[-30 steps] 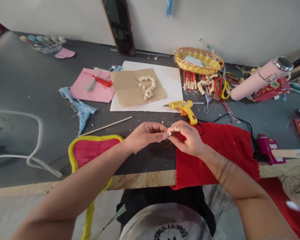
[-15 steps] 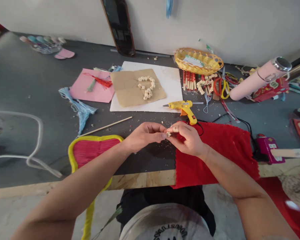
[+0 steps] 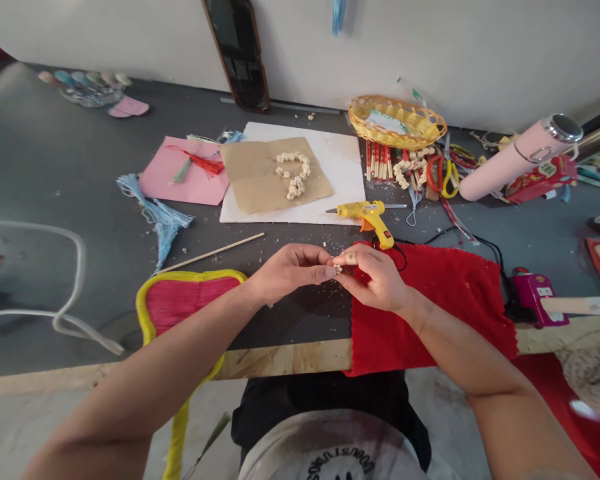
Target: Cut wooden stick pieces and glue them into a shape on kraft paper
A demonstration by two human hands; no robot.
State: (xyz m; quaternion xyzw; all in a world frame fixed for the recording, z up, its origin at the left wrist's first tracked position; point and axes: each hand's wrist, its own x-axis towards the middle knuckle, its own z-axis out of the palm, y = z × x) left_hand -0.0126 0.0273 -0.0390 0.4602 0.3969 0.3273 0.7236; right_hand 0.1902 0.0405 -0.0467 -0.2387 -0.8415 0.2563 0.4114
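My left hand (image 3: 296, 272) and my right hand (image 3: 373, 275) meet over the grey table, fingertips pinched together. Between them sits a small cluster of cream-coloured pieces (image 3: 338, 269), partly covered by my fingers; its exact kind is too small to tell. Just beyond my right hand lies a yellow glue gun (image 3: 364, 212), its nozzle pointing left. A curved string of similar cream pieces (image 3: 300, 175) rests on brown paper (image 3: 250, 180), farther back. Under my right wrist spreads a red cloth (image 3: 440, 300).
A magenta fan-like piece with yellow edging (image 3: 180, 300) lies under my left forearm, near a thin stick (image 3: 213, 253). Blue tassels (image 3: 157, 217) are at left. At the back right stand a yellow basket (image 3: 397, 123), scissors (image 3: 449, 177) and a pink flask (image 3: 520, 160). A phone (image 3: 240, 53) leans on the wall.
Both hands stay almost in place, still pinching the small cluster, which has turned very slightly. Nothing on the table has visibly moved.
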